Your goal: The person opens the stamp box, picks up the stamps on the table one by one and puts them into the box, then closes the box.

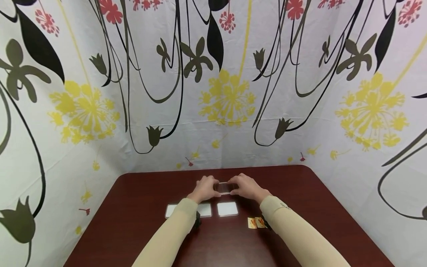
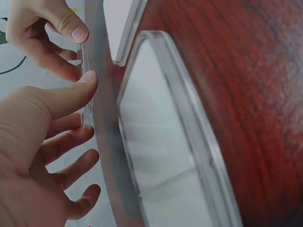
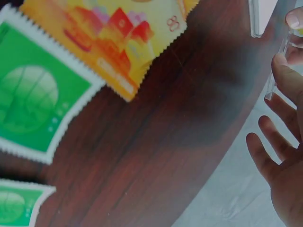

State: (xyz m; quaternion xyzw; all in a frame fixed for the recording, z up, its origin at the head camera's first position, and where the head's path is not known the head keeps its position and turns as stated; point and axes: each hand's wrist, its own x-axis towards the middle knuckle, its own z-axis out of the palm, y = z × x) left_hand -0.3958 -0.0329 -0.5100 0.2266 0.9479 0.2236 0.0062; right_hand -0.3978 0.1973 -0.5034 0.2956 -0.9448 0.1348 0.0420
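Note:
Both hands hold a thin clear plastic cover [image 1: 224, 188] over the far part of the table, one at each end. My left hand [image 1: 205, 188] pinches its left end between thumb and fingers; in the left wrist view the cover shows edge-on and the other fingers are spread off it. The right end is pinched by my right hand [image 1: 248, 187], its lower fingers loosely extended in the right wrist view. Nearer than the hands lie flat clear-rimmed cases with white inside: one right case [image 1: 227, 208], one middle case [image 1: 204, 210], and one left case [image 1: 170, 210] partly behind the left sleeve.
By the right forearm lie orange-yellow stamps [image 1: 252, 223]. Green stamps [image 3: 42, 90] with white perforated edges lie beside them in the right wrist view. The dark red wooden table [image 1: 227, 244] ends at a flower-printed curtain [image 1: 200, 148] behind and at both sides.

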